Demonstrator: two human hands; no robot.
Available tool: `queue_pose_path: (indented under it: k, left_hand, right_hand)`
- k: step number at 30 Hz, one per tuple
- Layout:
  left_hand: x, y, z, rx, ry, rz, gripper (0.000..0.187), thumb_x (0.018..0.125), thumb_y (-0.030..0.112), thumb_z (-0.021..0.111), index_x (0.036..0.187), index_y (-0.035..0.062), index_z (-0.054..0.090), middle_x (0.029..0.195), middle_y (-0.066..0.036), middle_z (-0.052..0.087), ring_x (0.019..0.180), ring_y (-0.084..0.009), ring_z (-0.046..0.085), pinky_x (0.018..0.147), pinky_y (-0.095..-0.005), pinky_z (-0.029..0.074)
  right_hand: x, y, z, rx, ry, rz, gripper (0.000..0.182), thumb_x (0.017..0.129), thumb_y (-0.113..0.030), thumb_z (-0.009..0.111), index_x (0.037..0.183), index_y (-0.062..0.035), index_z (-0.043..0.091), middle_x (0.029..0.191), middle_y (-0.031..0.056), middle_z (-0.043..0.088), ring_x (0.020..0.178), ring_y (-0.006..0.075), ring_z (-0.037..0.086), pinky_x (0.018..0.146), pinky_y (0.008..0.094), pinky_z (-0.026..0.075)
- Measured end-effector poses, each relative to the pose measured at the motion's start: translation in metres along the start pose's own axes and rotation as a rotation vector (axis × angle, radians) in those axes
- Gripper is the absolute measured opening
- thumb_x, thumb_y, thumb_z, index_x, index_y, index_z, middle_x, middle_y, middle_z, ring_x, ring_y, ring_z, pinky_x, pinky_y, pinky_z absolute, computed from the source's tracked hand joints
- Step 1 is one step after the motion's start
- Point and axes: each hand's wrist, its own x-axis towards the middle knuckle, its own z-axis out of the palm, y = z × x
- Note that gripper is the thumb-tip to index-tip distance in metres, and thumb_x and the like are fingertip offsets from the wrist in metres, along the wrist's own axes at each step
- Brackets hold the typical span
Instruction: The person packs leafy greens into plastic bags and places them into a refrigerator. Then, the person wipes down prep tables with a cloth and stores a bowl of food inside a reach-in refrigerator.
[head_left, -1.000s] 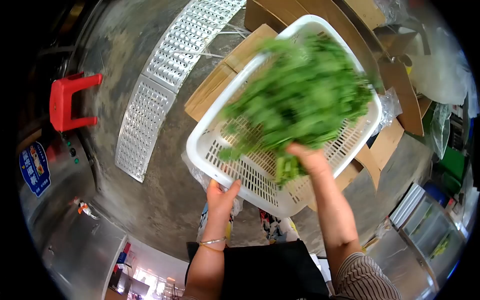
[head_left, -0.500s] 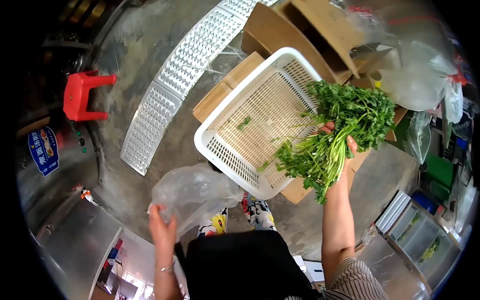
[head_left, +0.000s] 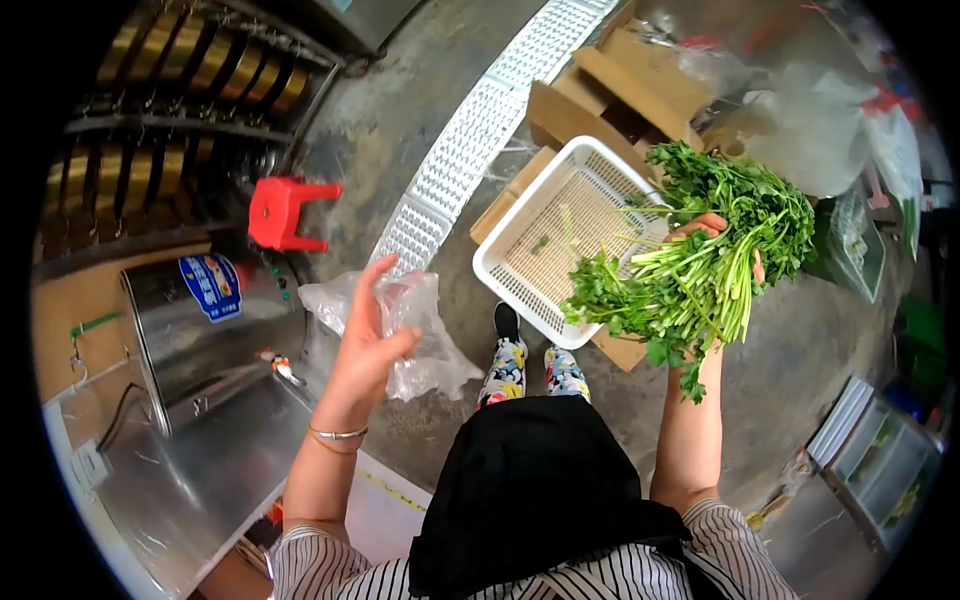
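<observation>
My right hand (head_left: 722, 240) is closed around a big bunch of leafy green herbs (head_left: 745, 210) with long pale stems; the leaves partly cover the fingers. The bunch is above the right side of a white perforated plastic basket (head_left: 522, 298), and some leaves hang past its rim. A few loose green bits lie in the basket. On the left, my left hand (head_left: 368, 335) has its thumb and forefinger spread apart. Just behind it is a crumpled clear plastic bag (head_left: 430, 345); whether the hand touches it is hard to see.
Open cardboard boxes (head_left: 640, 75) stand behind the basket. A dimpled metal strip (head_left: 455, 160) crosses the floor, with a red stool (head_left: 290, 213) to its left. Steel counters (head_left: 215, 460) line the left side. Clear plastic bags (head_left: 820, 140) hang or lie at the right.
The view has shifted, showing more of the left side. My left hand has risen and its fingers have spread, with the clear bag now behind it. My right hand still holds the herbs.
</observation>
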Motion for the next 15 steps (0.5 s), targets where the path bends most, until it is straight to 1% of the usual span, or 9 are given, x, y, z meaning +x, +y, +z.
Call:
queue_pose_path:
  k: [1, 2, 3, 5, 6, 9, 10, 14, 15]
  left_hand:
    - [0.002, 0.01, 0.006, -0.046, 0.015, 0.059, 0.065, 0.069, -0.008, 0.05, 0.128, 0.0123, 0.031, 0.12, -0.011, 0.046, 0.085, -0.0061, 0.048, 0.055, -0.0157, 0.04]
    - [0.001, 0.022, 0.016, 0.034, 0.067, 0.177, 0.04, 0.069, -0.007, 0.051, 0.105, 0.0078, 0.045, 0.109, -0.009, 0.052, 0.085, -0.0075, 0.049, 0.056, -0.0186, 0.04]
    - [0.005, 0.03, 0.015, 0.044, 0.046, 0.193, 0.04, 0.069, -0.007, 0.051, 0.105, 0.0078, 0.045, 0.109, -0.009, 0.052, 0.085, -0.0075, 0.049, 0.056, -0.0186, 0.04]
    - [0.022, 0.037, 0.003, 0.819, -0.173, 0.555, 0.02, 0.068, -0.006, 0.054, 0.085, 0.004, 0.052, 0.1, -0.008, 0.053, 0.088, -0.0164, 0.055, 0.063, -0.0241, 0.043]
    - [0.019, 0.054, 0.013, 0.835, -0.249, 0.329, 0.012, 0.068, -0.003, 0.055, 0.079, 0.0017, 0.057, 0.098, -0.012, 0.056, 0.094, -0.0244, 0.056, 0.071, -0.0271, 0.044]
    - [0.026, 0.072, 0.041, 0.921, -0.292, 0.216, 0.023, 0.068, -0.001, 0.055, 0.09, 0.0016, 0.061, 0.102, -0.015, 0.057, 0.101, -0.0291, 0.054, 0.079, -0.0301, 0.044]
    - [0.035, 0.069, 0.045, 1.031, -0.328, 0.398, 0.04, 0.067, 0.0, 0.055, 0.106, 0.0013, 0.058, 0.112, -0.02, 0.053, 0.108, -0.0327, 0.05, 0.087, -0.0346, 0.042]
    - [0.054, 0.09, 0.073, 1.062, -0.251, 0.593, 0.055, 0.066, 0.0, 0.055, 0.12, -0.0007, 0.046, 0.119, -0.022, 0.048, 0.114, -0.0346, 0.046, 0.095, -0.0362, 0.038]
    - [0.06, 0.098, 0.081, 1.04, -0.296, 0.566, 0.063, 0.065, 0.0, 0.054, 0.126, -0.0007, 0.038, 0.124, -0.022, 0.045, 0.118, -0.034, 0.042, 0.097, -0.0354, 0.035]
  right_hand:
    - [-0.006, 0.002, 0.018, 0.05, -0.038, 0.009, 0.032, 0.062, -0.026, 0.069, 0.084, -0.0086, 0.053, 0.083, 0.0032, 0.055, 0.085, 0.016, 0.052, 0.079, 0.0292, 0.041]
    - [-0.012, -0.001, 0.031, 0.101, -0.073, 0.018, 0.032, 0.061, -0.026, 0.069, 0.083, -0.0088, 0.054, 0.083, 0.0027, 0.055, 0.085, 0.0161, 0.052, 0.08, 0.0294, 0.041]
    - [-0.013, -0.006, 0.024, 0.234, -0.248, 0.006, 0.051, 0.067, -0.038, 0.066, 0.103, -0.0047, 0.05, 0.093, 0.0065, 0.056, 0.094, 0.0293, 0.051, 0.089, 0.0413, 0.041]
    - [-0.021, -0.007, 0.042, 0.18, -0.253, -0.002, 0.052, 0.066, -0.038, 0.066, 0.104, -0.0049, 0.051, 0.092, 0.0067, 0.057, 0.095, 0.029, 0.051, 0.089, 0.0412, 0.041]
    - [-0.029, -0.009, 0.051, 0.205, -0.189, -0.049, 0.053, 0.062, -0.037, 0.068, 0.102, -0.0052, 0.052, 0.093, 0.0066, 0.057, 0.096, 0.0282, 0.05, 0.09, 0.0414, 0.04]
    - [-0.031, -0.017, 0.065, 0.276, -0.396, 0.062, 0.056, 0.055, -0.036, 0.072, 0.099, -0.0066, 0.055, 0.097, 0.0064, 0.059, 0.096, 0.0261, 0.05, 0.088, 0.039, 0.04]
    - [-0.031, -0.02, 0.065, 0.263, -0.394, 0.031, 0.055, 0.055, -0.037, 0.071, 0.098, -0.0074, 0.055, 0.097, 0.0063, 0.059, 0.096, 0.0251, 0.05, 0.087, 0.0381, 0.04]
    - [-0.041, -0.022, 0.086, 0.335, -0.334, -0.028, 0.049, 0.062, -0.04, 0.066, 0.097, -0.0089, 0.054, 0.093, 0.0032, 0.059, 0.094, 0.0245, 0.051, 0.085, 0.0373, 0.041]
    - [-0.045, -0.022, 0.102, 0.286, -0.226, -0.074, 0.038, 0.063, -0.034, 0.067, 0.089, -0.0105, 0.052, 0.086, -0.0013, 0.054, 0.087, 0.0134, 0.053, 0.089, 0.0323, 0.035]
